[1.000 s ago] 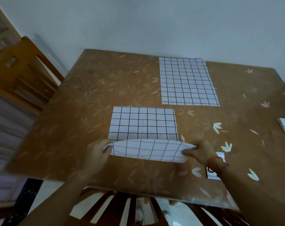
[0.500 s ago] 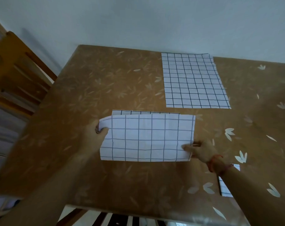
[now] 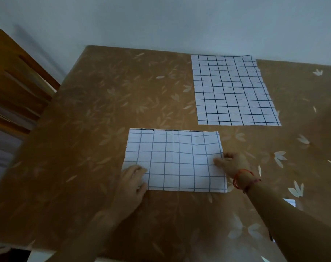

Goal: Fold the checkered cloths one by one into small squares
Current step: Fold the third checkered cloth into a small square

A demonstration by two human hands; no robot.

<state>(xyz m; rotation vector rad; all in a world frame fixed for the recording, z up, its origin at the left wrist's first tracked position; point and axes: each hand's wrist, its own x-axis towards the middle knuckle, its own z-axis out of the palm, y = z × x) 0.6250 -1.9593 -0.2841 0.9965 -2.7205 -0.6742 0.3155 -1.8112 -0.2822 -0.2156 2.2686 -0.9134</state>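
A: Head view: your folded checkered cloth lies flat on the table, near you.
B: And your left hand presses its near-left corner, fingers nearly straight; your right hand pinches its right edge, thumb on top.

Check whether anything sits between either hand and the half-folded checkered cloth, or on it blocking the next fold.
Nothing visible. The left hand rests on the near-left corner of the folded cloth, right hand pinches its right edge. Its top is bare; the unfolded cloth lies apart, farther back.
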